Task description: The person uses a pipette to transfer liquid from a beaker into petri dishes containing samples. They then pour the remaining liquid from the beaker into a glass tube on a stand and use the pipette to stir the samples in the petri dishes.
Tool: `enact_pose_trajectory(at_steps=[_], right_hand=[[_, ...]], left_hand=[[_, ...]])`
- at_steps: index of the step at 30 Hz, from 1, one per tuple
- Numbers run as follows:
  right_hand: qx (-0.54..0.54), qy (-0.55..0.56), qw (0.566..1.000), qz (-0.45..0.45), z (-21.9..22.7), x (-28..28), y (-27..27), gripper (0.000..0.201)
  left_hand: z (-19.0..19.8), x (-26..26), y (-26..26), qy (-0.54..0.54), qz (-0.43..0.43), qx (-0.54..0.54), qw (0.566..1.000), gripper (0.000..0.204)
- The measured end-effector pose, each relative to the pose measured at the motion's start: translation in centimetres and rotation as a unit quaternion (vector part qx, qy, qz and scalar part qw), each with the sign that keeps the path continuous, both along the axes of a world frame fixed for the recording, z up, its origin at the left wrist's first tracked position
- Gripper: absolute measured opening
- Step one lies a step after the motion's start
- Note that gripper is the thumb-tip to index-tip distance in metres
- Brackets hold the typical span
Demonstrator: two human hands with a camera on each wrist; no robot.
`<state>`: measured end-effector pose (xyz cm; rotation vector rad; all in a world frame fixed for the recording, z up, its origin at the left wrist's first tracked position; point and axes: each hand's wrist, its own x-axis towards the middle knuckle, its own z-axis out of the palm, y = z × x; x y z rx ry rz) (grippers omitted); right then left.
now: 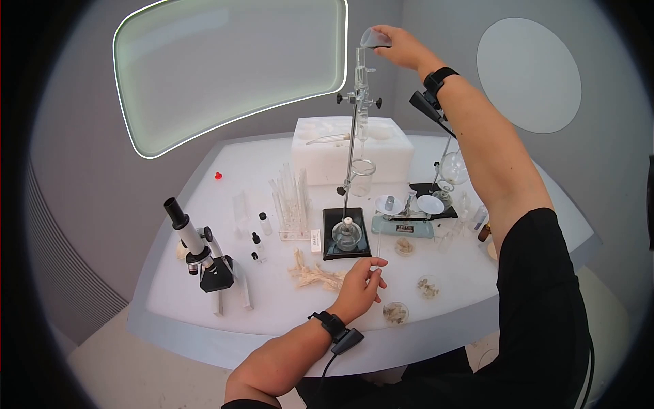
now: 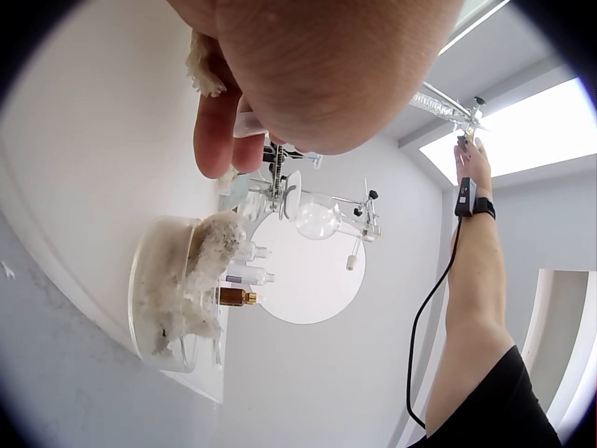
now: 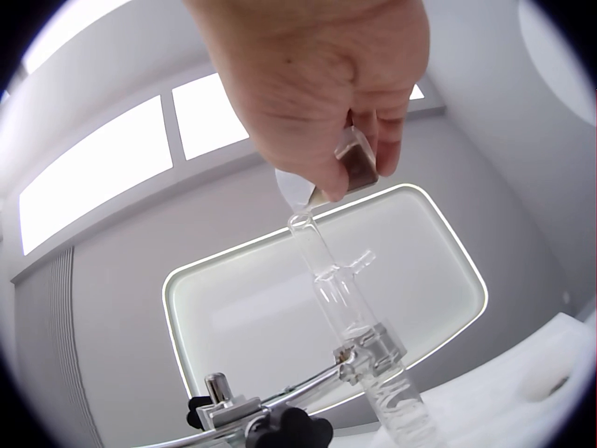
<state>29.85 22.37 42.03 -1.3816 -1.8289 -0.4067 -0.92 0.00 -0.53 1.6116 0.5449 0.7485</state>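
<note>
High over the table, my right hand [image 1: 402,48] grips a small clear beaker [image 1: 372,39], tilted with its mouth at the open top of a glass condenser [image 1: 362,76]. The right wrist view shows the beaker [image 3: 358,161] on its side, its lip right at the condenser's tube [image 3: 312,247]. A clamp on a metal stand holds the condenser upright. Low over the front of the table, my left hand [image 1: 359,286] pinches a slim clear rod [image 1: 379,244]; in the left wrist view a translucent piece [image 2: 249,124] shows between the fingers, mostly hidden by the palm.
A round flask [image 1: 347,235] stands on the black stand base. Around it are a test tube rack [image 1: 291,211], a teal balance [image 1: 403,227], crumpled pale material [image 1: 313,275], petri dishes [image 1: 395,313], a microscope [image 1: 204,249] and a white foam block [image 1: 392,146].
</note>
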Motion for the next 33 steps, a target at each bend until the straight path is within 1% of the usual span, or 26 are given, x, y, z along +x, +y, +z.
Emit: enact_pose_trajectory(at_steps=[8, 18, 33], right_hand=[[-0.007, -0.016, 0.999, -0.035, 0.4, -0.7, -0.9, 0.065], [0.005, -0.03, 0.999, -0.045, 0.5, -1.6, -1.2, 0.063], [0.029, -0.083, 0.994, -0.068, 0.7, -1.7, -1.5, 0.061]], left_hand=[[-0.1, 0.0, 0.0, -0.006, 0.004, 0.012, 1.0, 0.027], [-0.1, 0.0, 0.0, -0.006, -0.001, 0.011, 1.0, 0.026], [-0.3, 0.0, 0.0, -0.009, 0.0, 0.017, 1.0, 0.027]])
